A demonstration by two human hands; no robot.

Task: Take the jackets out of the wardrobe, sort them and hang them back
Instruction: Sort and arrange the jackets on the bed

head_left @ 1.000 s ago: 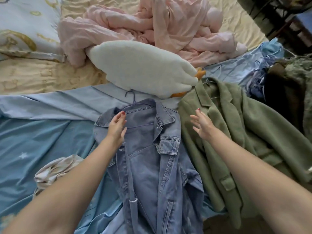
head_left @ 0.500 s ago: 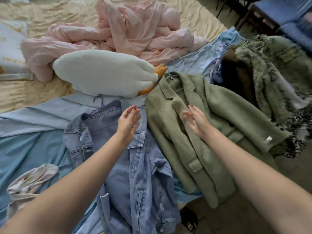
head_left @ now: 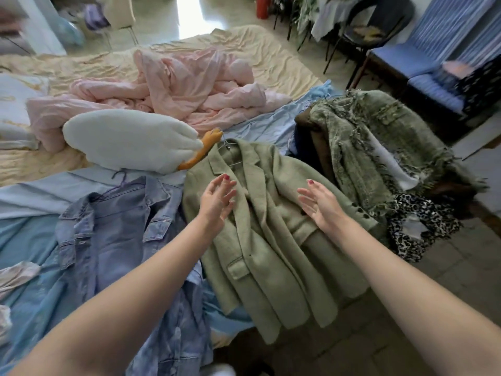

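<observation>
Sorting step — your left hand (head_left: 217, 200) & right hand (head_left: 320, 204) hover over the green jacket (head_left: 271, 240) at the bed (head_left: 257, 47) edge, fingers loose, holding nothing; next, prob. grab its shoulders.

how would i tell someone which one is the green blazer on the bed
Start at the white goose plush on the bed. The green blazer lies just right of its orange beak, between the denim jacket and the frayed green tweed jacket. It alone is smooth plain olive with notched lapels.
</observation>
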